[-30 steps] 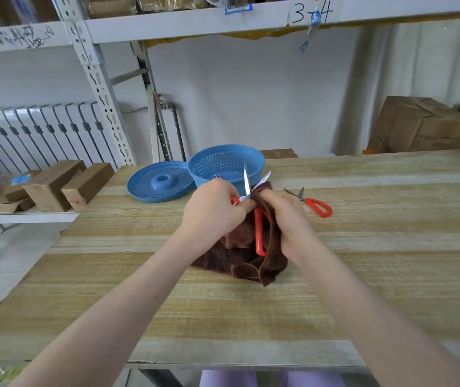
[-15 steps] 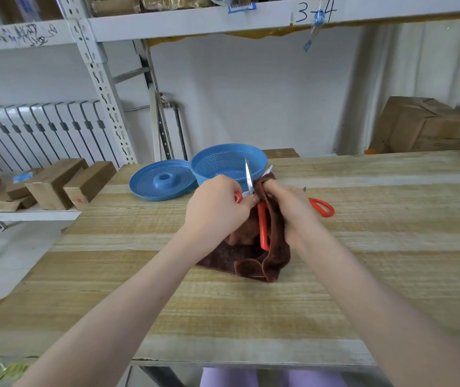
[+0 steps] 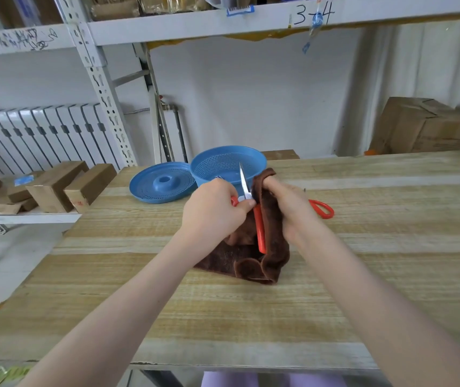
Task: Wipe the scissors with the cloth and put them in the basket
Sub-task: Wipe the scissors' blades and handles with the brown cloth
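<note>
Right hand [image 3: 287, 205] sits higher than a second ago: the cloth [image 3: 240, 261] now covers the blade that showed bare before, up to its tip. Only one blade of the scissors [image 3: 243, 182] stands clear, pointing up in front of the basket [image 3: 259, 160]. Judged: one blade nearly wiped, the other not yet.

Left hand [image 3: 214, 208] is curled tight round the handle near the pivot. The right fingers are closed, pinching cloth round the hidden blade (the contact itself is not visible). The cloth's tail rests on the table [image 3: 362, 261]. A second pair [image 3: 322, 209] lies just beyond the right hand.
</note>
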`<action>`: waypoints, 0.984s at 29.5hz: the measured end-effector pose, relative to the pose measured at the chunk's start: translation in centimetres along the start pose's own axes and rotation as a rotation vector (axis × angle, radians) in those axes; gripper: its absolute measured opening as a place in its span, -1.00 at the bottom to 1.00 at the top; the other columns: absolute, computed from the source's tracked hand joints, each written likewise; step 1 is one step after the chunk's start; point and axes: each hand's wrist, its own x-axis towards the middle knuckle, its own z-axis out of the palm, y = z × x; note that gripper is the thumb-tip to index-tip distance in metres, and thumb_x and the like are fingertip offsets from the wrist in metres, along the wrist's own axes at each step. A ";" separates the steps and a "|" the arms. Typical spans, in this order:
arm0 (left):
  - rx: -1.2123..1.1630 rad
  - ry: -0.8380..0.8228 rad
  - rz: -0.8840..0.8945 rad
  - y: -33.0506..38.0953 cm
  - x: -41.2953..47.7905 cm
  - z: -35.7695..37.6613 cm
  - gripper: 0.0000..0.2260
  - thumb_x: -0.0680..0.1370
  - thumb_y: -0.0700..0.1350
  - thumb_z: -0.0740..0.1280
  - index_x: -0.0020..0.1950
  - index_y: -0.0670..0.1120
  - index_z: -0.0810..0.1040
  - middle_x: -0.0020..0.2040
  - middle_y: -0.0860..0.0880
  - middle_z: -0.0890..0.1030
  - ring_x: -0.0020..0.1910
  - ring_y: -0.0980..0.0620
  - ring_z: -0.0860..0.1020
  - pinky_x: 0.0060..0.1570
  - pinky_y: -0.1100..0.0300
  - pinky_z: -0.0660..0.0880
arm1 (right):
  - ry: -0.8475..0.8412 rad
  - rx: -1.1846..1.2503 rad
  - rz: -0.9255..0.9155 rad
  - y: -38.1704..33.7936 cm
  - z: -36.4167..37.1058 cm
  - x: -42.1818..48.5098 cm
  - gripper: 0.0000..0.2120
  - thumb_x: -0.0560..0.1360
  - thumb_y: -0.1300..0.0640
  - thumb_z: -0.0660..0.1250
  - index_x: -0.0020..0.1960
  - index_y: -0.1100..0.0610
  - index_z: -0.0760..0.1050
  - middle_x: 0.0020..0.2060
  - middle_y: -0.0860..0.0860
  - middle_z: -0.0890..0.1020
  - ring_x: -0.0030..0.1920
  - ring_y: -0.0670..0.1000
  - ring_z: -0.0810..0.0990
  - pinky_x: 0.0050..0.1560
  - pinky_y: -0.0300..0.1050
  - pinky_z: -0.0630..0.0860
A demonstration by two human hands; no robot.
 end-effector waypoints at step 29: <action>-0.001 0.029 -0.018 -0.2 0.1 0.0 -0.60 0.49 0.07 0.39 -0.45 -0.03 0.32 -0.51 0.06 0.39 -0.43 0.02 0.45 -0.39 0.17 0.34 | -0.099 0.153 -0.012 0.3 -0.3 0.0 -0.95 0.43 0.30 0.44 -0.20 0.27 0.64 -0.28 0.18 0.68 -0.31 0.07 0.67 -0.25 -0.14 0.62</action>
